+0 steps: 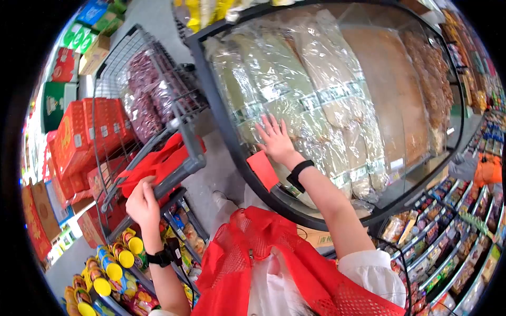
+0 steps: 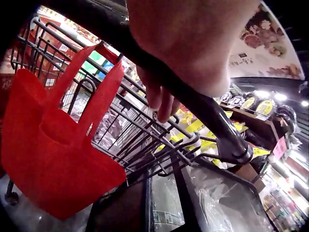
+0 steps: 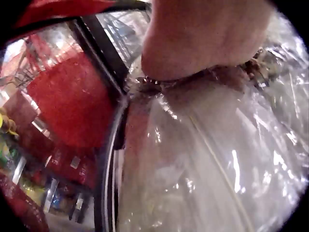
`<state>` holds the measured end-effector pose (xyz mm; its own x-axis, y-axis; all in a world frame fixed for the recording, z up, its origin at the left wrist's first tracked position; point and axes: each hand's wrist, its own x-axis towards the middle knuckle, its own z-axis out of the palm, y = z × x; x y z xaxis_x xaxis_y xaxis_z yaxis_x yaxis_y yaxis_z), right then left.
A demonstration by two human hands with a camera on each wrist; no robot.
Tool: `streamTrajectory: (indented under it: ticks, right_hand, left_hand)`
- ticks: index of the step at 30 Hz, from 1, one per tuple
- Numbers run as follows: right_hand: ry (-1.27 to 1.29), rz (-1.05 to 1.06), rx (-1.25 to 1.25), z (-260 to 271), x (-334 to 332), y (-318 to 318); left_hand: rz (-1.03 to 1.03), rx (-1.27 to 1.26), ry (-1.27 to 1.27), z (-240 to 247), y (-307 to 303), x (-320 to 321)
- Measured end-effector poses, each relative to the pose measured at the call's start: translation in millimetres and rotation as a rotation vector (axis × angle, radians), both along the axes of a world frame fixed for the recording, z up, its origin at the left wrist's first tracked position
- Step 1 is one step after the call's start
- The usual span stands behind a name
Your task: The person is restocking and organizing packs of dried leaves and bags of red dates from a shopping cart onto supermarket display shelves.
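Observation:
My left hand [image 1: 143, 204] grips the cart handle [image 1: 182, 174], its fingers curled round the bar in the left wrist view. A red cloth bag [image 2: 63, 135] hangs by its straps from the cart, beside that hand. My right hand [image 1: 276, 141], fingers spread, rests on clear plastic-wrapped goods [image 1: 274, 79] in a black-framed display case. A pink card [image 1: 262, 169] stands at the case's near edge, just below the right hand. The right wrist view shows the palm [image 3: 203, 43] against the shiny plastic wrap [image 3: 193, 159].
The wire cart [image 1: 113, 79] holds bags of dark red goods [image 1: 150, 89]. Red boxes [image 1: 71, 142] are stacked left of it. Yellow-lidded cans [image 1: 113, 271] stand at the lower left. Snack shelves [image 1: 448, 247] fill the lower right. A person in orange [image 1: 487, 169] is at the far right.

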<state>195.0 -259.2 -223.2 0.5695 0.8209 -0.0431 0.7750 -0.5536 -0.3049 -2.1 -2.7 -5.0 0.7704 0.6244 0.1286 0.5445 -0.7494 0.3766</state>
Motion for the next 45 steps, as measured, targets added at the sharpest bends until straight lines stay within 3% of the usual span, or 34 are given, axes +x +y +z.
streamTrajectory:
  ticks: [6,10,12,13,15,17,18,19,20,22,24,26,28,30,32,35,36,37,38,40,41,44,45]
  right_hand:
    - [0.157,-0.047,-0.294,-13.7,3.2,4.5]
    - [0.193,-0.063,-0.322,-4.9,-1.4,16.5]
    - [0.191,-0.039,-0.343,-2.9,8.4,24.1]
    - [0.183,-0.027,-0.334,10.0,15.2,29.7]
    - [0.56,-0.335,-0.072,41.4,38.2,32.8]
    - [0.295,-0.292,0.163,64.3,59.1,36.1]
    - [0.366,-0.355,0.174,87.4,70.7,45.9]
    - [0.437,-0.419,0.184,116.9,80.0,59.0]
    - [0.364,-0.389,0.209,146.9,86.0,74.1]
    - [0.299,-0.361,0.227,204.1,85.7,109.8]
    - [0.251,-0.285,0.425,249.8,78.7,157.4]
    - [0.311,-0.239,0.459,275.9,70.8,214.2]
    - [0.333,-0.16,0.504,275.1,66.7,278.3]
    - [0.387,-0.147,0.457,249.1,60.2,343.3]
    - [0.433,-0.112,0.376,216.3,42.4,401.3]
    - [0.548,-0.098,0.199,152.1,8.7,467.0]
    - [0.481,-0.093,0.172,122.3,0.6,479.8]
    - [0.476,-0.088,0.116,101.6,-9.3,492.7]
    - [0.46,-0.129,-0.022,84.2,-18.0,502.0]
    - [0.149,0.043,0.104,45.5,-42.3,510.3]
    - [0.049,0.165,0.024,38.5,-48.5,513.9]
    - [0.051,0.342,-0.218,8.1,-68.5,512.9]
    - [0.037,0.378,-0.258,1.0,-68.5,510.6]
  left_hand:
    - [-0.038,0.074,0.209,0.5,6.2,-5.9]
    - [-0.085,-0.074,0.172,6.3,5.5,-17.9]
    - [-0.132,-0.035,0.269,14.4,3.6,-21.9]
    - [-0.18,-0.089,0.308,18.7,4.4,-26.1]
    - [-0.286,-0.229,0.378,28.8,6.9,-29.8]
    - [-0.397,-0.315,0.484,60.5,9.3,-22.5]
    - [-0.388,-0.316,0.472,68.8,22.5,-21.0]
    - [-0.549,-0.4,0.476,73.9,40.6,-17.1]
    - [-0.716,-0.475,0.474,76.7,62.8,-10.5]
    - [-0.75,-0.706,0.275,84.0,124.1,16.8]
    - [-0.528,-0.887,0.047,50.9,190.1,44.9]
    - [-0.113,-1.07,-0.27,-3.0,256.2,63.2]
    - [0.325,-1.388,-0.43,-72.6,311.4,62.1]
    - [0.631,-1.576,-0.277,-156.5,351.3,42.3]
    - [0.799,-1.461,-0.109,-209.3,365.5,22.0]
    - [0.811,-1.398,-0.081,-251.7,367.4,-2.1]
    - [0.763,-1.416,-0.018,-279.4,370.7,-8.8]
    - [0.828,-1.392,-0.024,-348.3,384.2,-28.7]
    - [0.838,-1.412,-0.031,-364.4,382.5,-25.3]
    - [0.757,-1.288,-0.098,-383.5,367.6,-26.1]
    - [0.773,-1.156,-0.04,-354.6,361.8,-15.4]
    - [0.749,-1.062,-0.11,-417.2,360.7,-25.3]
    - [0.76,-1.078,-0.103,-415.7,358.2,-23.4]
